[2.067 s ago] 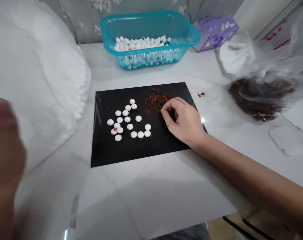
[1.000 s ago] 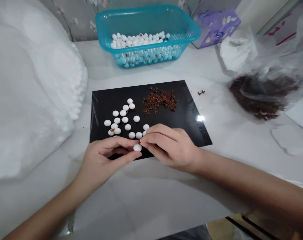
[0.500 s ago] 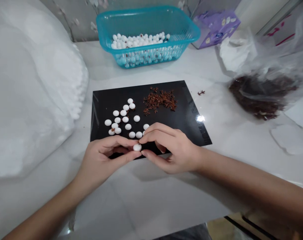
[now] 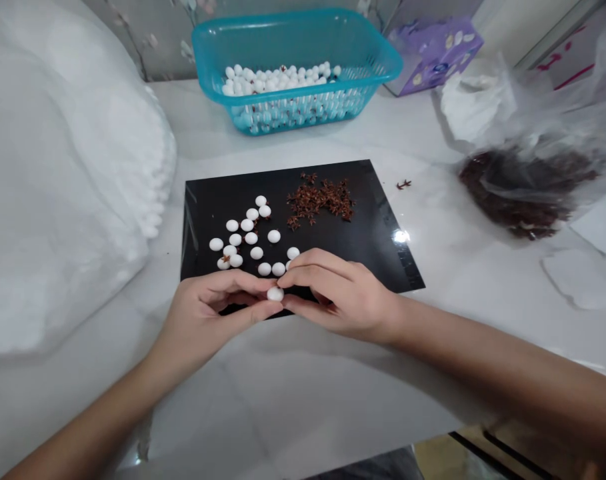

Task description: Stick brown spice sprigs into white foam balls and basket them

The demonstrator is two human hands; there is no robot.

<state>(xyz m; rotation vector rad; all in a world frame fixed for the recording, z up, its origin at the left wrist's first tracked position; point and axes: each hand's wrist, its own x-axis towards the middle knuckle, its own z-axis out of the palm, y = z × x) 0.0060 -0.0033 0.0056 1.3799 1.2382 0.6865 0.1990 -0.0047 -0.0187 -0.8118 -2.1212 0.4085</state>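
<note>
A small white egg-shaped ball (image 4: 275,294) is pinched between the thumb and fingers of my left hand (image 4: 207,307), above the near edge of a black board (image 4: 377,253). My right hand (image 4: 340,293) closes in from the other side. Its fingertips press at the top right of the ball, on a tiny brown star-shaped piece largely hidden by them. Several similar white balls (image 4: 247,225) lie on the board's left half, some with brown pieces attached. Further back sits a pile of brown star-shaped pieces (image 4: 320,201).
Behind the board stands a teal basket (image 4: 303,97) holding many white balls. A big white bag (image 4: 67,187) fills the left. To the right are a clear bag of brown pieces (image 4: 523,193), a purple box (image 4: 435,57) and one loose brown piece (image 4: 403,185).
My right thumb and fingers have drawn closer together at the ball, and the brown piece on top shows less. My left hand has stayed about where it was.
</note>
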